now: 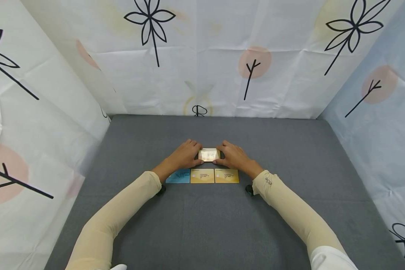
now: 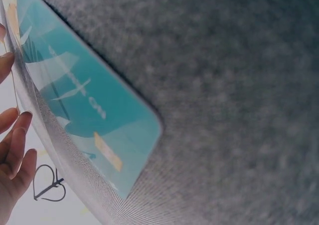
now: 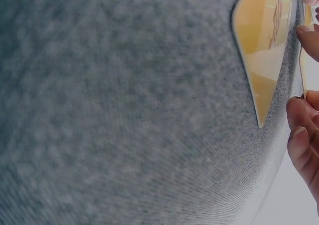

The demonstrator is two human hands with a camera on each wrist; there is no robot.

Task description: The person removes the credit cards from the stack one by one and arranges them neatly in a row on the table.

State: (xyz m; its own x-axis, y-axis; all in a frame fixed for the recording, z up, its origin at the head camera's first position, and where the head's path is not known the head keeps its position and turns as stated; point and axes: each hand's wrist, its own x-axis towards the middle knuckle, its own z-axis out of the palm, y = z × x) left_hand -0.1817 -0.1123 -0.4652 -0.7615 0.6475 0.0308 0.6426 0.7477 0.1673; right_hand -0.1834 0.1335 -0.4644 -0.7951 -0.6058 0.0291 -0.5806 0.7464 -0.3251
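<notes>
Between both hands is a shiny gold card (image 1: 209,155), its face catching the light in the head view. My left hand (image 1: 188,154) pinches its left edge between thumb and fingers. At the opposite edge my right hand (image 1: 233,155) pinches it the same way. Just nearer lies a row of cards on the cloth: a blue card (image 1: 179,176) partly behind the left wrist, a yellow card (image 1: 202,176) in the middle and another yellow card (image 1: 227,176) on the right. Both wrist views show fingertips at the held card's edges.
A grey cloth-covered table (image 1: 202,225) spreads around the hands. White patterned fabric (image 1: 216,82) hangs behind it and along both sides. Dark wrist-camera pieces (image 1: 249,190) sit under the sleeves, close to the row's ends.
</notes>
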